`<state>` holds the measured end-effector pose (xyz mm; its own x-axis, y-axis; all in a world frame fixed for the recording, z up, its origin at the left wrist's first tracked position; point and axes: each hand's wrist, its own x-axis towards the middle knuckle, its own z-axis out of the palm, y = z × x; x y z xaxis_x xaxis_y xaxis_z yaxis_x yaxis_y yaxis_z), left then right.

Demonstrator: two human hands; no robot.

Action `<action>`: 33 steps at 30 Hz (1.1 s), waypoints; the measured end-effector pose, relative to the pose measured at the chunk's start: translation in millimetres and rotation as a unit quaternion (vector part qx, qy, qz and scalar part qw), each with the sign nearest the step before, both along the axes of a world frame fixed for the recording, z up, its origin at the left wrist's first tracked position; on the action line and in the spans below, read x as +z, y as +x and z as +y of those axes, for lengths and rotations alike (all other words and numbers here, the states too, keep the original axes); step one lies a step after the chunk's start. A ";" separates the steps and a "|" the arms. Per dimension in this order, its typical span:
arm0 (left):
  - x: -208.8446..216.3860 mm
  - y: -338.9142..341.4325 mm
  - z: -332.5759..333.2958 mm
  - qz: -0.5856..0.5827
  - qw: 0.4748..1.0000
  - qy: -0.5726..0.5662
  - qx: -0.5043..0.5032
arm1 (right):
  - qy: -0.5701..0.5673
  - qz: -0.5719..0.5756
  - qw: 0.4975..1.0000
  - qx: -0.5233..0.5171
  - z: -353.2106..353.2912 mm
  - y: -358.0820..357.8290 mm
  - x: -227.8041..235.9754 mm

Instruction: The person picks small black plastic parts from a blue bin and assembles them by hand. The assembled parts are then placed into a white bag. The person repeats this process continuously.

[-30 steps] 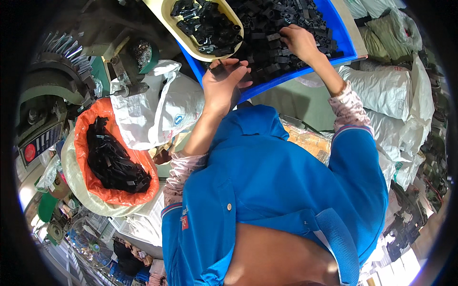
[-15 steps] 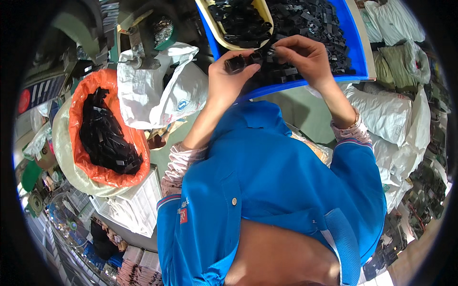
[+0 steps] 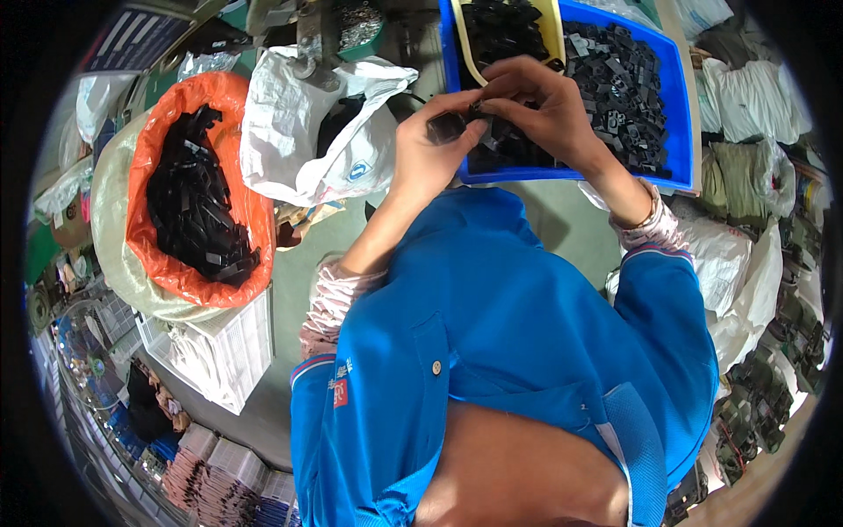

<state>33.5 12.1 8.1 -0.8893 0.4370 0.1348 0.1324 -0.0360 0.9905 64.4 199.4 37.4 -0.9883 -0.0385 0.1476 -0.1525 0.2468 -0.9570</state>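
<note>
My left hand (image 3: 430, 145) is closed on a black plastic part (image 3: 445, 128), a dark, glossy, box-like piece held between thumb and fingers. My right hand (image 3: 549, 110) meets it from the right, thumb and fingertips pinched at the part's end. Whatever small piece sits in that pinch is too hidden to name. Both hands hover over the near left corner of a blue tray (image 3: 606, 176), which holds many small black plastic pieces (image 3: 619, 83). Behind the right hand, a yellow bin (image 3: 560, 26) with glossy black parts (image 3: 505, 31) stands in the tray.
To the left, an orange-lined sack (image 3: 263, 211) is filled with long black parts (image 3: 198, 206). A white woven bag (image 3: 281, 132) gapes open between it and my left arm. A green container (image 3: 364, 44) holds small shiny pieces. White sacks (image 3: 746, 97) line the right side.
My right hand has come leftward from over the tray, and its fingertips now meet the black part in my left hand. The whole view has shifted, with the tray further right.
</note>
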 end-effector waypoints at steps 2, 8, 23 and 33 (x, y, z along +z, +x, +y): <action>-0.6 -2.0 -6.8 -0.018 0.999 0.020 0.025 | -0.075 0.012 0.996 -0.049 -9.5 -2.1 -8.4; -2.6 -12.0 -20.6 -0.091 0.988 0.062 0.111 | -0.356 -0.190 0.912 -0.071 -53.7 14.2 -28.8; 3.4 -48.2 -56.4 -0.075 0.997 -0.005 0.006 | -0.172 -0.080 0.982 -0.027 -38.1 -22.5 -34.2; -22.0 -55.9 -60.5 -0.275 0.949 0.155 0.016 | -0.264 -0.179 0.946 -0.055 -39.3 -34.9 -49.7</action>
<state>-22.4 -48.4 -13.9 -0.8746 0.4235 -0.2361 -0.3953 -0.3410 0.8529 29.5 160.1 -12.3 -0.9722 0.0530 -0.2281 0.2043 -0.2840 -0.9368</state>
